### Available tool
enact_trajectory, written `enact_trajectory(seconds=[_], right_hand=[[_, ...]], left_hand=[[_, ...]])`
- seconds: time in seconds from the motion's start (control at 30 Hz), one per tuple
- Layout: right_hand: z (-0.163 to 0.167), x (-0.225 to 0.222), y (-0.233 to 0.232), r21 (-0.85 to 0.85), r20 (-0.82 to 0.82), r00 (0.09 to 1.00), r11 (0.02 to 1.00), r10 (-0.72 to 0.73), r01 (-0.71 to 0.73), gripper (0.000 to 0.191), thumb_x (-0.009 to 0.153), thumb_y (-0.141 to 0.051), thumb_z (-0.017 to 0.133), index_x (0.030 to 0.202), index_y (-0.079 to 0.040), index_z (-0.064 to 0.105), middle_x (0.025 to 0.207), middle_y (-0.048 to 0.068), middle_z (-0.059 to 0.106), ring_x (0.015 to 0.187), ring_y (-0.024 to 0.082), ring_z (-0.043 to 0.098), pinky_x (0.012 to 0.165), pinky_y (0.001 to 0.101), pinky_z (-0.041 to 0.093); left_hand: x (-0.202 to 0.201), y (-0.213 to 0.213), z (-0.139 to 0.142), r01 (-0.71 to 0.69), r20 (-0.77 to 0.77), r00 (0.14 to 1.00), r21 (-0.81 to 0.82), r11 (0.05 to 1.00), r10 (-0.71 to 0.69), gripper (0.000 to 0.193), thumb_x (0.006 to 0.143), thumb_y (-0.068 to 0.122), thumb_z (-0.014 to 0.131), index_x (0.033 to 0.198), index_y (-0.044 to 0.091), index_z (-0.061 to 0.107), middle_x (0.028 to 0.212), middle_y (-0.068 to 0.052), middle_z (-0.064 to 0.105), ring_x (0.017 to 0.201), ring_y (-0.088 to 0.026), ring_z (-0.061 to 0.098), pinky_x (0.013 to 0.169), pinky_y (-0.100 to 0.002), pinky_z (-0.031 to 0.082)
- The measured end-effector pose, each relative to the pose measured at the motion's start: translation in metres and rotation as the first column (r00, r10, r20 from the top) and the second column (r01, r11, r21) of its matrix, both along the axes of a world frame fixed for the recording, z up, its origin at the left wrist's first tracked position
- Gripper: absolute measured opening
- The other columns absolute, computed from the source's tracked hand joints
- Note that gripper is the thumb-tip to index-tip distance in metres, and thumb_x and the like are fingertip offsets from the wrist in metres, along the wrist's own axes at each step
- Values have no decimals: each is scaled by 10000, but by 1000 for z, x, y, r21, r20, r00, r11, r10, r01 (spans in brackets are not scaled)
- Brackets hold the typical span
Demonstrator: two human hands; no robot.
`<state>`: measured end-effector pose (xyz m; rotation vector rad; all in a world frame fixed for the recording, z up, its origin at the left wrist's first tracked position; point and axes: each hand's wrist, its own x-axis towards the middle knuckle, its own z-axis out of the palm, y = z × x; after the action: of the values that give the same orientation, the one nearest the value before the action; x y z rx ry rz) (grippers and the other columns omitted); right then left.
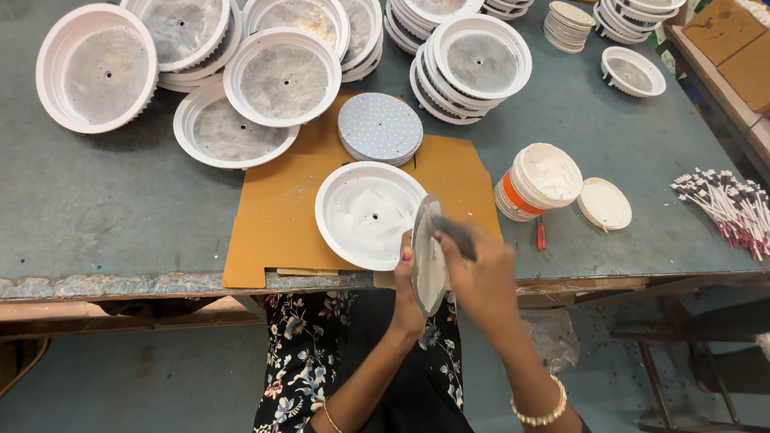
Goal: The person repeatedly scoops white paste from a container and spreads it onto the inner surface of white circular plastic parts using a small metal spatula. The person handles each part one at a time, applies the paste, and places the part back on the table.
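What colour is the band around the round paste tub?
Orange, on the white round paste tub; the head view shows it.

Open passage: bare grey worktable (104, 216) left of the cardboard sheet (273, 232), and a clear strip toward the far right between the open tub of white paste (539, 181) and the bundle of red-and-white wires (730, 207). Obstacles: stacked white lamp housings (281, 80) crowd the far edge; a pile of round LED boards (379, 127) and a paste-smeared housing (369, 215) occupy the cardboard. The tub lid (604, 204) lies just beside the tub.
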<state>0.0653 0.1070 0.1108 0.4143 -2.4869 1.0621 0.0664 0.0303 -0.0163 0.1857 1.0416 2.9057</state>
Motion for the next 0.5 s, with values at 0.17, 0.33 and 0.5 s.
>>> enact_trajectory(seconds=[0.17, 0.33, 0.5], right_hand=[[-12, 35, 2, 188, -202, 948, 960, 245, -207, 405, 838, 87, 644, 1231, -1, 681, 1156, 156, 710, 1047, 309, 709, 902, 386, 565], [-24, 37, 43, 109, 21, 976, 970, 217, -218, 469, 801, 133, 593, 1205, -64, 727, 1120, 111, 755, 932, 243, 740, 832, 353, 590], [-43, 26, 45, 150, 27, 999, 988, 38, -42, 478, 854, 108, 596, 1298, -55, 669, 1176, 169, 710, 1056, 329, 696, 914, 415, 556]], left_hand=[[-6, 6, -18, 16, 106, 994, 129, 991, -30, 723, 1020, 650, 306, 1377, 46, 480, 1218, -89, 575, 1162, -181, 591, 980, -338, 509], [-9, 1, -17, 4, 127, 991, 274, 962, -41, 725, 1029, 619, 323, 1420, 30, 484, 1250, -157, 611, 1125, -240, 630, 954, -377, 544], [-7, -5, 0, -88, 227, 974, 360, 929, 4, 719, 1002, 608, 361, 1470, 71, 453, 1348, -114, 585, 1215, -246, 592, 1026, -408, 498]])
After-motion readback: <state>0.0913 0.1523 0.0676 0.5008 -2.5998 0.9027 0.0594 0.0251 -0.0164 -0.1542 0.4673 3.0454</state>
